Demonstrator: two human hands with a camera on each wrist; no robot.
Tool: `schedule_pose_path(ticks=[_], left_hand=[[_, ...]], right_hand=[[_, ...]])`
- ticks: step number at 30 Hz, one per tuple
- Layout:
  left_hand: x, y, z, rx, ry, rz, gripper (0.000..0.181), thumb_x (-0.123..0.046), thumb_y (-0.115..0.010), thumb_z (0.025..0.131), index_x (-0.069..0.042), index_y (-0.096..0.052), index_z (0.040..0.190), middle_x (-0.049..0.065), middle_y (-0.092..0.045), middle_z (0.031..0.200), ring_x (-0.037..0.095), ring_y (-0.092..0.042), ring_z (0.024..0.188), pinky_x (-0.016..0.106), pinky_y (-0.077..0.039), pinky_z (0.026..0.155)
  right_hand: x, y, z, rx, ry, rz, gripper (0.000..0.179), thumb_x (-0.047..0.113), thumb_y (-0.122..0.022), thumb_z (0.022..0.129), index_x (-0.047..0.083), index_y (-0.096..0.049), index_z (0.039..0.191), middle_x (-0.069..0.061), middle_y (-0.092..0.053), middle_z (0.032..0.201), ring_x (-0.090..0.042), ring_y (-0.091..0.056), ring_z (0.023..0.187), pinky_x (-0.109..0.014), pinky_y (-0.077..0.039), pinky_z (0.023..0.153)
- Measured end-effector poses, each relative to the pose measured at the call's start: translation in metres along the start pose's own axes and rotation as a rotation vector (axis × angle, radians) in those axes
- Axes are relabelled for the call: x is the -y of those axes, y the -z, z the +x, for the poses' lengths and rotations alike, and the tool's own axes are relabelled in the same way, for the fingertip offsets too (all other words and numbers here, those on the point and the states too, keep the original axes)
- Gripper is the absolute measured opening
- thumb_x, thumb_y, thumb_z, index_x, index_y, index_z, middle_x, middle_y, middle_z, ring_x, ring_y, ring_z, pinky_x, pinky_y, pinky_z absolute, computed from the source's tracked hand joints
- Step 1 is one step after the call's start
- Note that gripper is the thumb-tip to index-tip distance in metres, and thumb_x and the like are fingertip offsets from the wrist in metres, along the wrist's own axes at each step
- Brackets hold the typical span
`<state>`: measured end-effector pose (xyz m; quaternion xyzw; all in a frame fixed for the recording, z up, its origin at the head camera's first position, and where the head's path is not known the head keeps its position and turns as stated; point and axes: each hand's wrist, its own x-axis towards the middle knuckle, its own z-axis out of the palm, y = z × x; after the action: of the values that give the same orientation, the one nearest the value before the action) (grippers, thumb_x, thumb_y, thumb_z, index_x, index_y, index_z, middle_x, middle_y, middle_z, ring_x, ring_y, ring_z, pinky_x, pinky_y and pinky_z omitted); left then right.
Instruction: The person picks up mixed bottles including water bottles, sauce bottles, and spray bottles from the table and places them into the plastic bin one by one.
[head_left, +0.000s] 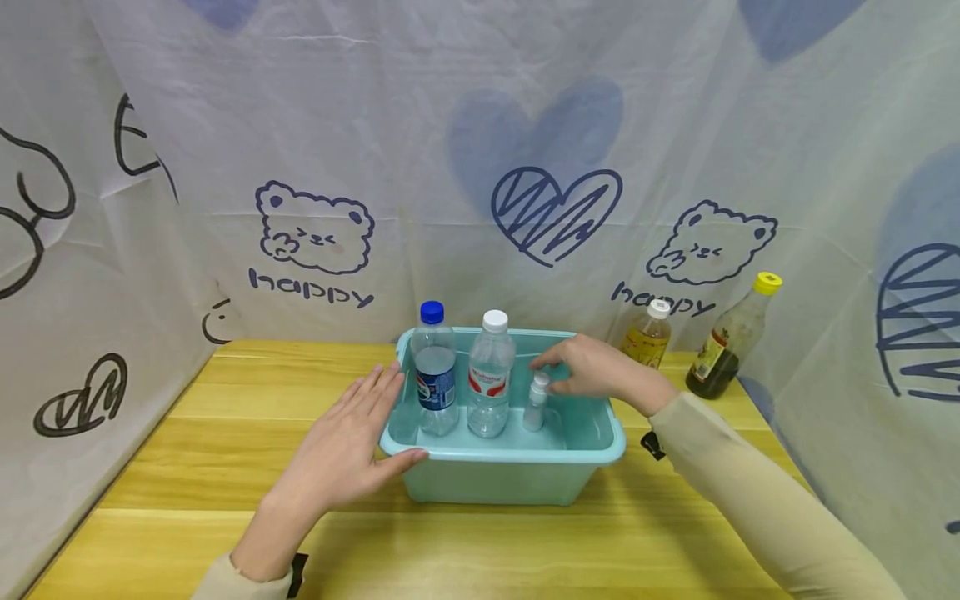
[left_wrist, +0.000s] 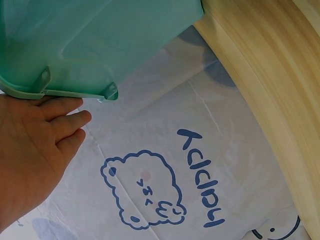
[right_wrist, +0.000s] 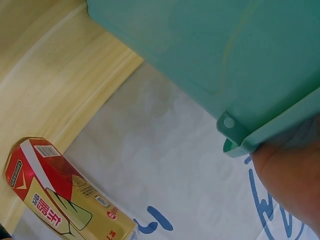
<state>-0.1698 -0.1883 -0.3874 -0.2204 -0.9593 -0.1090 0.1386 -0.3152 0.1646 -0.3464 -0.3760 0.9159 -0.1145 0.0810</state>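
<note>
A pale teal plastic bin (head_left: 495, 483) stands on the table. Inside, upright, are a clear bottle with a blue cap and blue label (head_left: 437, 387), a clear bottle with a white cap and red label (head_left: 489, 392), and a small clear bottle with a whitish top (head_left: 535, 408). My left hand (head_left: 341, 442) lies flat at the bin's left rim, fingers straight and thumb spread over the front corner. Over the bin's right side, my right hand (head_left: 592, 367) has thumb and fingers parted around the small bottle's top. The right wrist view hides those fingertips behind the bin wall.
Behind the bin on the right are a white-capped bottle with yellow contents (head_left: 647, 337) and a yellow-capped bottle of dark liquid (head_left: 731, 342). A red and gold printed package (right_wrist: 65, 195) shows in the right wrist view. A patterned cloth (head_left: 420, 150) hangs behind the wooden table (head_left: 262, 450).
</note>
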Motion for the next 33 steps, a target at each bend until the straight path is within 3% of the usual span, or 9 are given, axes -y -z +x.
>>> schedule_pose_path(ticks=[8, 16, 27, 33], left_hand=[[0.0, -0.001, 0.0, -0.009, -0.009, 0.003, 0.101, -0.073, -0.053, 0.096, 0.001, -0.031, 0.162, 0.016, -0.025, 0.17, 0.037, -0.026, 0.156, 0.05, -0.026, 0.127], [-0.001, -0.002, -0.002, 0.003, -0.003, 0.0, 0.101, -0.072, -0.053, 0.096, 0.0, -0.029, 0.162, 0.015, -0.023, 0.171, 0.037, -0.025, 0.157, 0.05, -0.025, 0.128], [-0.001, -0.003, -0.003, 0.001, 0.002, -0.007, 0.1, -0.071, -0.053, 0.097, 0.0, -0.029, 0.163, 0.015, -0.024, 0.17, 0.037, -0.026, 0.156, 0.051, -0.026, 0.127], [-0.002, -0.004, -0.003, -0.003, -0.002, -0.006, 0.1, -0.071, -0.053, 0.096, 0.0, -0.029, 0.163, 0.014, -0.024, 0.171, 0.036, -0.025, 0.156, 0.05, -0.025, 0.127]], right_hand=[[-0.002, -0.003, -0.006, -0.075, 0.03, 0.033, 0.04, 0.018, -0.078, 0.093, 0.008, -0.072, 0.132, -0.007, -0.072, 0.13, -0.029, -0.067, 0.122, -0.048, -0.056, 0.104], [-0.003, -0.002, -0.02, -0.233, -0.002, 0.114, 0.039, 0.015, -0.079, 0.093, 0.009, -0.072, 0.131, -0.008, -0.073, 0.129, -0.031, -0.068, 0.119, -0.052, -0.057, 0.101], [-0.02, -0.012, -0.043, -0.61, 0.04, 0.236, 0.048, 0.009, -0.079, 0.092, 0.007, -0.066, 0.138, -0.013, -0.068, 0.138, -0.036, -0.068, 0.118, -0.053, -0.06, 0.096], [-0.034, -0.022, -0.051, -0.848, 0.024, 0.278, 0.053, 0.003, -0.08, 0.09, 0.008, -0.065, 0.141, -0.009, -0.065, 0.142, -0.03, -0.063, 0.127, -0.032, -0.056, 0.104]])
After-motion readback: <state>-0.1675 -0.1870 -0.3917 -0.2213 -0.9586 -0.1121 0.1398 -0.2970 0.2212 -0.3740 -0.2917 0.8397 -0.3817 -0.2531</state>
